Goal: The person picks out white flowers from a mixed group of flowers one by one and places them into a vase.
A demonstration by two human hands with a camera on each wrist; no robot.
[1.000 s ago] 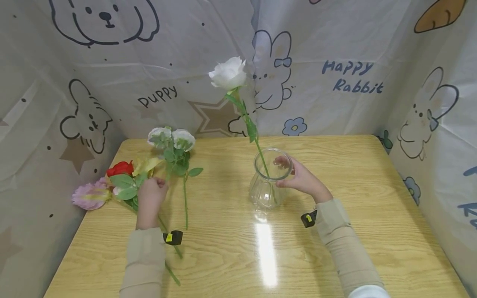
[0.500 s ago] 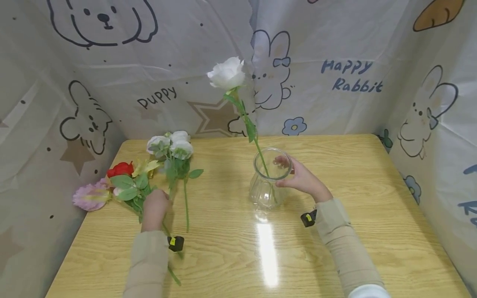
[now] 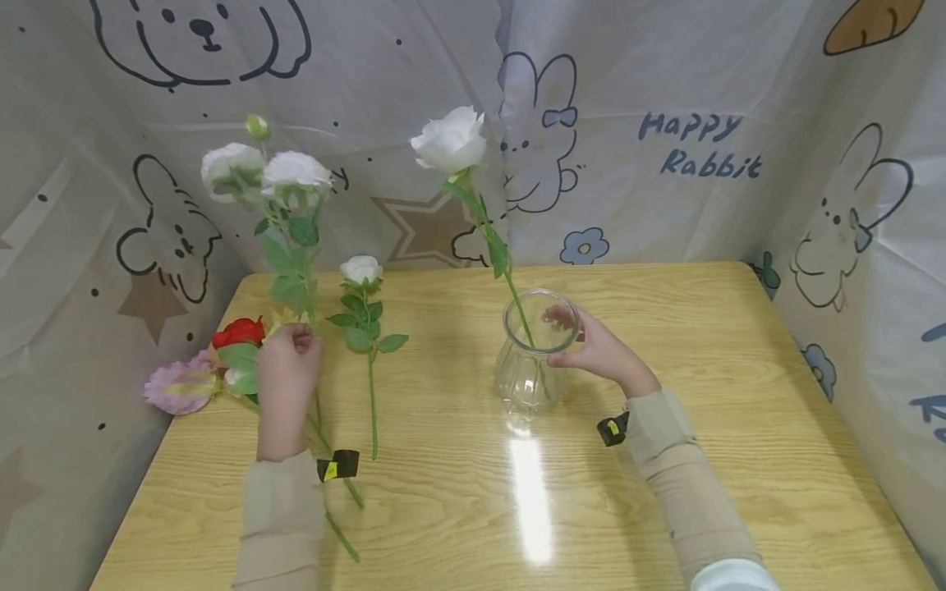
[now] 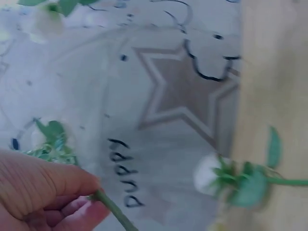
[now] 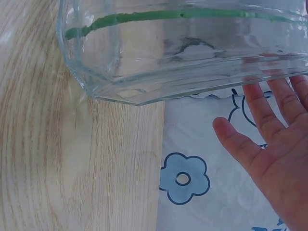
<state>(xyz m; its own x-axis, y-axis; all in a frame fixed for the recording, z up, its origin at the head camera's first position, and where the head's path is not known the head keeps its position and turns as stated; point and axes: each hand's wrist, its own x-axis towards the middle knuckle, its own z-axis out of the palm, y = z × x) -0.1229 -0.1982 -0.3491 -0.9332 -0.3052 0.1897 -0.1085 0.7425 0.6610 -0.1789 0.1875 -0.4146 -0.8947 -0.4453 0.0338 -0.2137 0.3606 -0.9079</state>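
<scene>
My left hand (image 3: 287,390) pinches the green stem of an artificial flower spray (image 3: 297,176) with white blooms and a bud. The spray stands upright above the left of the table; in the left wrist view its stem (image 4: 115,211) runs out past my thumb and fingers. My right hand (image 3: 602,353) holds the neck of a clear glass vase (image 3: 526,382) from the right, thumb in front and fingers behind the glass. One white rose (image 3: 449,141) leans left out of the vase, its stem (image 5: 183,13) visible through the glass in the right wrist view.
A single white rose (image 3: 361,271) lies on the wooden table (image 3: 665,525) right of my left hand. Further left lie a red flower (image 3: 239,332) and a pink-purple flower (image 3: 181,387), partly overlapped by other leaves. Printed cloth walls (image 3: 687,222) enclose the table.
The white flower spray has risen off the table in my left hand, uncovering the single white rose beneath it. My right hand and the vase have stayed put.
</scene>
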